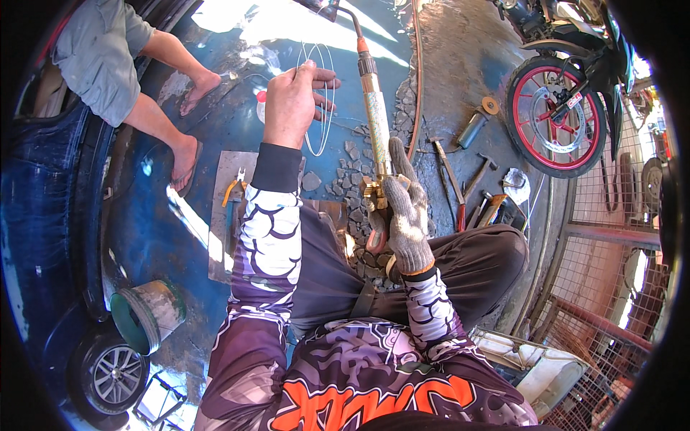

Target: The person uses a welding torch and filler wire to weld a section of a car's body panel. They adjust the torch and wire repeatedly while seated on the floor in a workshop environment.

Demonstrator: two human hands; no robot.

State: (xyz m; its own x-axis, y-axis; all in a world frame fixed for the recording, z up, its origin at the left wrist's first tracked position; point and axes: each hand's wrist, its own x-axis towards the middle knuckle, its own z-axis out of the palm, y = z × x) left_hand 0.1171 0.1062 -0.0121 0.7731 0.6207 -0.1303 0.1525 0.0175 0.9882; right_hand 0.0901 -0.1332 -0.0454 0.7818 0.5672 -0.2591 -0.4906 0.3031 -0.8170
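My bare left hand (287,108) is raised at the upper middle, its thumb and fingers closed on a loose coil of thin silvery wire (314,154). The lower loops hang beside the fingers. To its right, my right hand (410,223), in a grey knit glove, grips a gas torch (375,118) near its brass valves. The torch's long worn barrel points away from me, and its thin bent neck reaches a small dark piece at the top edge. Bright light there hides what the tip touches, and I cannot make out a flame.
Broken stones (352,172) lie below the torch. Pliers (233,185) with orange handles rest on a metal sheet (218,251). To the right are a hammer (480,178), a canister (471,131) and a motorcycle wheel (555,117). A person's legs (162,122), a bucket (162,309) and a blue car (43,215) are left.
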